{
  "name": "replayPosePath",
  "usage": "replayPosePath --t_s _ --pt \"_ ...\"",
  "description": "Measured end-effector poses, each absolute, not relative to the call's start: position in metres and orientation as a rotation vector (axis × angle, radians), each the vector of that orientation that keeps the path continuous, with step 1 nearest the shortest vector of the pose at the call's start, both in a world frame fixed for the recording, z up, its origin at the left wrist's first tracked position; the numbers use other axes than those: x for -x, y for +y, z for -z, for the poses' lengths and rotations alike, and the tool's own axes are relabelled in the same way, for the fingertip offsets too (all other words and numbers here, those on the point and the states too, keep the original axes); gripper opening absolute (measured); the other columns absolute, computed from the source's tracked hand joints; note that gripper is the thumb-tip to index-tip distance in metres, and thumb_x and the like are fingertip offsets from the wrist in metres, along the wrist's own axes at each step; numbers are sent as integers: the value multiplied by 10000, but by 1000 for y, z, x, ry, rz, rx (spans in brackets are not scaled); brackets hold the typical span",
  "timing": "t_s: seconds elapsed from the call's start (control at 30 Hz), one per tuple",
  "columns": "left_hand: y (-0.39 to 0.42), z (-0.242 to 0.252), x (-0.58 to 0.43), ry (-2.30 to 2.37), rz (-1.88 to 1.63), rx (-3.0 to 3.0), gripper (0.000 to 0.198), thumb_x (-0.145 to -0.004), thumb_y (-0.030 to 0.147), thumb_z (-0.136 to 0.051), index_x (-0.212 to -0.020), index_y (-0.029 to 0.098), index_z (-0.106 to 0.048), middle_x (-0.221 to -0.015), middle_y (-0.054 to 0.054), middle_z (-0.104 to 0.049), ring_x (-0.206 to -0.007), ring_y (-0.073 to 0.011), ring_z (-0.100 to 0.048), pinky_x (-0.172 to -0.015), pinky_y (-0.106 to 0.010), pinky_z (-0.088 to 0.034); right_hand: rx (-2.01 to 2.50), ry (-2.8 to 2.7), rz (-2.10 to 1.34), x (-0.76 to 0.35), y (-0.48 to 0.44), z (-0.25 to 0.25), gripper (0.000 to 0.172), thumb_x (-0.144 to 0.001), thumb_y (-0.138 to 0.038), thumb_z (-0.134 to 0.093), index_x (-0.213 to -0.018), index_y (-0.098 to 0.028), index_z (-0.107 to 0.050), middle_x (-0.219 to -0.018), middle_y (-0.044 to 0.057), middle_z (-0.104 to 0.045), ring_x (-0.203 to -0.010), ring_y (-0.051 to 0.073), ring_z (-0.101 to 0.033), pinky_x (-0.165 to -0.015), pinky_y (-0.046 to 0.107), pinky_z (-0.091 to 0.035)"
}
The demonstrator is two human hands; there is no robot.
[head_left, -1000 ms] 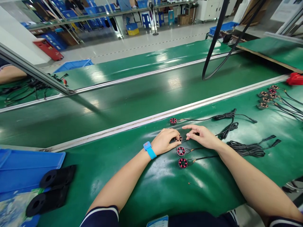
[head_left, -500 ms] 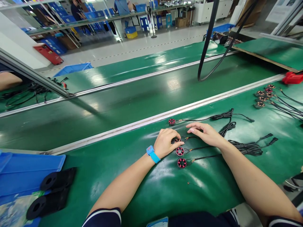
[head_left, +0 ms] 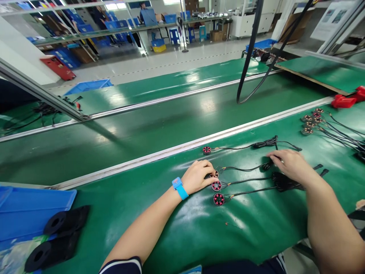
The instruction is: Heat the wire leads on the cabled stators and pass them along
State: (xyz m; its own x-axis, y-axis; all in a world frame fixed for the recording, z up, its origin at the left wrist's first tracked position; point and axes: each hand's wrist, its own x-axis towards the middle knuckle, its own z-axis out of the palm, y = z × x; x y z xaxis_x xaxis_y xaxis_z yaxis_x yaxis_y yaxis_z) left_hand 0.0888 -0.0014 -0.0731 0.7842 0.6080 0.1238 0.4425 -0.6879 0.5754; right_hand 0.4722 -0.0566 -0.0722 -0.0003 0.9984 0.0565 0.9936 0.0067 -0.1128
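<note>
- Your left hand (head_left: 198, 177), with a blue wristband (head_left: 180, 188), lies on the green mat (head_left: 185, 236), a little in from its far edge.
- Its fingertips and thumb curl around a small wound stator (head_left: 216, 174) and clasp it against the mat; the hand hides part of the stator.
- A thin black lead (head_left: 242, 168) runs from that stator towards the right edge of the mat and ends in a coiled bundle (head_left: 267, 166).
- Your right hand (head_left: 289, 164) rests palm down with its fingers on that bundle; I cannot tell whether they close on it or only press.
- Two more stators with red windings, one (head_left: 216, 185) just beside your left fingertips and the other (head_left: 219, 199) nearer to you, lie flat, and their leads run under your right hand.
- A fourth stator (head_left: 207, 150) lies at the far edge, by the metal rail (head_left: 159, 153).
- A cluster of stators (head_left: 310, 121) sits at the far right corner, well apart from your hands.
- Black foam rings (head_left: 57, 236) lie at the left edge, against a blue bin (head_left: 34, 209).
</note>
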Motion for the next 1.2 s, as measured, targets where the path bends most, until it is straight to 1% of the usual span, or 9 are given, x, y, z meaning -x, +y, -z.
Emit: replayPosePath --t_s 0.17,0.3,0.4,0.5,0.7,0.8,0.9,1.03,1.2 --pt "-4 73 -92 816 -471 -2457 201 -909 421 -689 -910 224 -647 -1049 -17 -632 -963 -200 -598 -842 -342 -408 2304 -2103 -25 -492 -86 69 376 -918 -457 -394 -931 -246 -705 -928 119 -721 -886 336 -650 -771 470 -441" --pt "11 65 -93 1159 -774 -2336 264 -886 388 -720 -1002 214 -558 -1046 -34 -630 -1012 -231 -590 -864 -360 -425 2158 -2156 100 -483 -79 52 430 -936 -530 -394 -1094 -243 -673 -1017 101 -715 -962 342 -633 -810 480 -438" --pt "31 66 -98 1346 -789 -2293 444 -796 346 -811 -1077 209 -495 -1109 -62 -617 -1087 -283 -571 -923 -418 -434 1954 -2218 69 -451 -54 40 421 -959 -514 -415 -1138 -217 -654 -1076 91 -707 -1010 319 -629 -868 465 -454" --pt "46 78 -106 1387 -755 -2268 538 -738 294 -860 -1099 205 -471 -1145 -79 -626 -1113 -324 -579 -946 -475 -441 1749 -2304 -75 -405 -24 38 373 -985 -444 -419 -1134 -198 -657 -1094 81 -703 -1016 287 -631 -913 446 -470" --pt "56 101 -113 1256 -880 -2281 465 -763 128 -797 -1065 217 -456 -1032 -26 -664 -967 -229 -662 -855 -356 -518 1457 -2227 -396 -336 22 65 289 -991 -331 -438 -1140 -191 -644 -1152 86 -672 -1088 258 -606 -984 434 -473" --pt "53 99 -111 1190 -938 -2329 478 -742 99 -790 -1075 214 -467 -1030 -24 -653 -964 -220 -652 -870 -351 -512 1358 -2107 -528 -323 27 79 300 -999 -334 -423 -1159 -201 -638 -1162 87 -666 -1100 235 -610 -991 406 -473" --pt "48 95 -110 1150 -981 -2369 453 -748 76 -766 -1087 205 -493 -1056 -36 -647 -1013 -230 -626 -924 -374 -476 1307 -2041 -693 -320 25 82 321 -1000 -359 -417 -1168 -203 -642 -1154 73 -682 -1059 213 -634 -956 370 -480" --pt "41 93 -112 1113 -996 -2475 414 -775 83 -738 -1101 198 -511 -1029 -39 -649 -967 -241 -618 -871 -377 -458 1373 -1953 -892 -322 24 79 358 -997 -411 -387 -1015 -214 -686 -1056 46 -712 -1002 211 -643 -922 360 -463" --pt "36 93 -114 1089 -1009 -2549 387 -803 111 -714 -1110 198 -495 -1006 -34 -649 -922 -229 -620 -829 -357 -446 1386 -1737 -1229 -325 25 78 336 -881 -494 -545 -914 -181 -662 -894 33 -683 -828 192 -605 -787 328 -452"
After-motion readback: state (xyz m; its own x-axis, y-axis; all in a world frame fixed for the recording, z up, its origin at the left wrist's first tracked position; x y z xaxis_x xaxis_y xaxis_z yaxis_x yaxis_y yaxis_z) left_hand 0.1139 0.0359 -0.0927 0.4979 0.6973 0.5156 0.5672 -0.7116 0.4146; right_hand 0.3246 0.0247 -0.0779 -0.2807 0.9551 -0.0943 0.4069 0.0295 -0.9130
